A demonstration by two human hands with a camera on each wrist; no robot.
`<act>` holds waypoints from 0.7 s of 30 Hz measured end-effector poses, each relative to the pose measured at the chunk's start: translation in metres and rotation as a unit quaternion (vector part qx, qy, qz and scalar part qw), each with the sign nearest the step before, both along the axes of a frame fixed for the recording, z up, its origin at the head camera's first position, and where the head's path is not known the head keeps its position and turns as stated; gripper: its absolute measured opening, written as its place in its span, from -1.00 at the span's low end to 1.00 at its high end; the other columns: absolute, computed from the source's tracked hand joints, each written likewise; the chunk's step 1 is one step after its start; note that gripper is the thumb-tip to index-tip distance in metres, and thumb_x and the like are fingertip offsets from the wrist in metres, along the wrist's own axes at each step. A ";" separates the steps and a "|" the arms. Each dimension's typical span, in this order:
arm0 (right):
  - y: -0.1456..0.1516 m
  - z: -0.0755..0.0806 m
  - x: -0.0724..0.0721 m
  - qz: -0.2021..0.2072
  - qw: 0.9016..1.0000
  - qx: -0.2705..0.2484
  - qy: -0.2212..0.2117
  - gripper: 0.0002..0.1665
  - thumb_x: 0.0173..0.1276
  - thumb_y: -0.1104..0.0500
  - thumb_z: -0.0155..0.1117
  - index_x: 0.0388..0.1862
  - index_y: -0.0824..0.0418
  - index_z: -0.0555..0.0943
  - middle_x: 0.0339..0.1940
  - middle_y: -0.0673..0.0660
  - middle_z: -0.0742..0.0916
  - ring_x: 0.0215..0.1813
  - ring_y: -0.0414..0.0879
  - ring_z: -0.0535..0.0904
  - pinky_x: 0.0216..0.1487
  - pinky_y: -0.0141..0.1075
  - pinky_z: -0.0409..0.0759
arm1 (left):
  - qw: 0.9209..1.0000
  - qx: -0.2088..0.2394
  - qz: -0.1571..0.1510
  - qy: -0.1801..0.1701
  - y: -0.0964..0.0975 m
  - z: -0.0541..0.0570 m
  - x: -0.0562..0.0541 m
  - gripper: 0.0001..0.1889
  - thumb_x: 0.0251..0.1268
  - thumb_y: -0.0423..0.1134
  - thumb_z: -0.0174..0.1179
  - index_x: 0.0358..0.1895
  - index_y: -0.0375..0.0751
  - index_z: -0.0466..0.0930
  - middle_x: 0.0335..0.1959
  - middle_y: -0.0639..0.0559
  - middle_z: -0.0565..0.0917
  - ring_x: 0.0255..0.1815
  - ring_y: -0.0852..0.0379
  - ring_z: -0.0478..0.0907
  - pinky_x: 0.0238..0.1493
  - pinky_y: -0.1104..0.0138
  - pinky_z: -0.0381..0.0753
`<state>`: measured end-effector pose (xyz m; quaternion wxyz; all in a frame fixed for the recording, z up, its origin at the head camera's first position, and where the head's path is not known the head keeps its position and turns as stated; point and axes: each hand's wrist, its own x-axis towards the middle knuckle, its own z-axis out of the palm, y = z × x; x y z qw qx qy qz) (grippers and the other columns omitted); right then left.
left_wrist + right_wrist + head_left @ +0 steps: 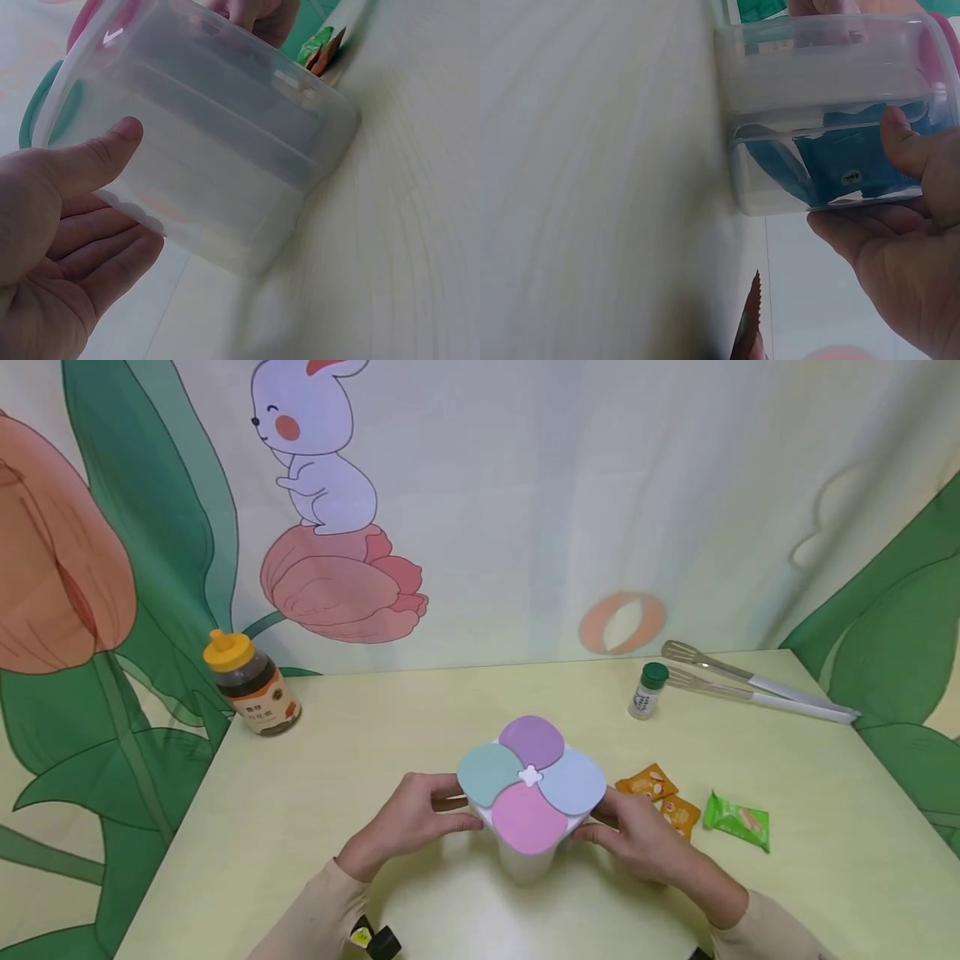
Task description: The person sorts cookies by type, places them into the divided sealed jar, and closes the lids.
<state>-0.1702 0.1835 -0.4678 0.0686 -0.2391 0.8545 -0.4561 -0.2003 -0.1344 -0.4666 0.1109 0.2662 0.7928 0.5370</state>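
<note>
A translucent plastic box [525, 862] stands upright on the table under a lid [529, 818] with purple, teal, blue and pink petals. My left hand [408, 820] holds its left side just below the lid, thumb in front and fingers behind, as the left wrist view shows on the box wall [217, 150]. On the opposite side my right hand [639, 835] grips the box in the same way. Through the wall in the right wrist view, a blue packet [851, 161] is visible inside.
Orange snack packets [651, 782] and a green packet [738, 821] lie right of the box. Farther back are a green-capped shaker [648, 692] and two whisk-like utensils [757, 695]. A yellow-capped honey bottle [258, 693] stands back left. A patterned curtain [480, 527] hangs behind.
</note>
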 end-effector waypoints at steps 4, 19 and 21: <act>0.000 -0.002 -0.001 0.012 1.000 0.001 0.001 -0.40 0.35 0.06 0.29 0.29 0.30 0.43 0.18 0.25 0.65 0.24 0.12 0.57 0.16 -0.18 0.59 | 1.000 0.012 -0.005 -0.007 -0.002 0.001 0.002 -0.56 0.05 -0.32 0.44 0.07 -0.28 0.64 0.04 -0.14 0.69 0.08 -0.02 0.65 0.02 0.36 0.65; -0.001 -0.001 -0.003 0.032 0.999 0.018 0.016 -0.34 0.41 0.18 0.22 0.39 0.36 0.25 0.33 0.37 0.50 0.31 0.19 0.49 0.21 -0.13 0.54 | 0.999 0.033 0.007 -0.035 -0.004 0.001 0.009 -0.60 0.06 -0.37 0.43 0.03 -0.30 0.66 -0.01 -0.18 0.71 0.00 -0.05 0.69 -0.06 0.35 0.68; -0.001 0.000 -0.004 0.033 0.999 0.025 0.010 -0.33 0.41 0.18 0.22 0.40 0.35 0.24 0.35 0.36 0.49 0.32 0.19 0.49 0.21 -0.13 0.54 | 0.999 0.034 0.008 -0.041 -0.005 0.002 0.010 -0.60 0.06 -0.37 0.42 0.03 -0.30 0.66 -0.01 -0.18 0.71 0.00 -0.06 0.69 -0.07 0.35 0.68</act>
